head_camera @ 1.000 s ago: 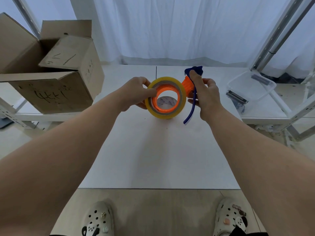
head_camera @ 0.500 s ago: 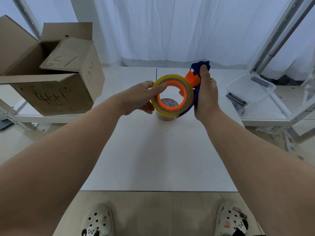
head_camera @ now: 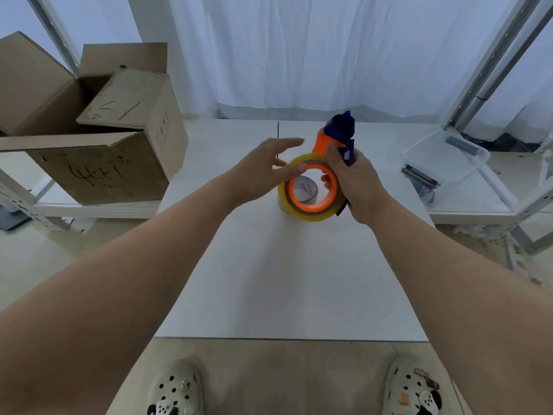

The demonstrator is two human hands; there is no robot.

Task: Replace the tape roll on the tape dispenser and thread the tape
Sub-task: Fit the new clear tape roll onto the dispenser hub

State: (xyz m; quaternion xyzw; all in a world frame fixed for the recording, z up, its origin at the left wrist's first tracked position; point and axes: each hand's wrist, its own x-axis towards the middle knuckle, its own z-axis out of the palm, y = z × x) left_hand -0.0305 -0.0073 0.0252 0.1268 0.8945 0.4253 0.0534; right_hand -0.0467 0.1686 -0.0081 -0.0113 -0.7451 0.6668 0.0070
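Observation:
My right hand (head_camera: 356,181) grips an orange and blue tape dispenser (head_camera: 335,139) above the white table (head_camera: 269,280), its blue head pointing up and away. A yellowish tape roll (head_camera: 308,215) sits on the dispenser's orange hub. My left hand (head_camera: 266,172) is open, fingers spread, its thumb touching the roll's upper left edge. Another roll (head_camera: 303,190), pale with printed core, shows through the ring and stands on the table behind.
An open cardboard box (head_camera: 98,163) with a smaller box inside sits on a low shelf at left. A clear plastic bin (head_camera: 446,163) lies on a rack at right. White curtains hang behind. My shoes show below the table's near edge.
My left hand let go of the roll and spread its fingers. My right hand lowered the dispenser slightly and tilted its head upward.

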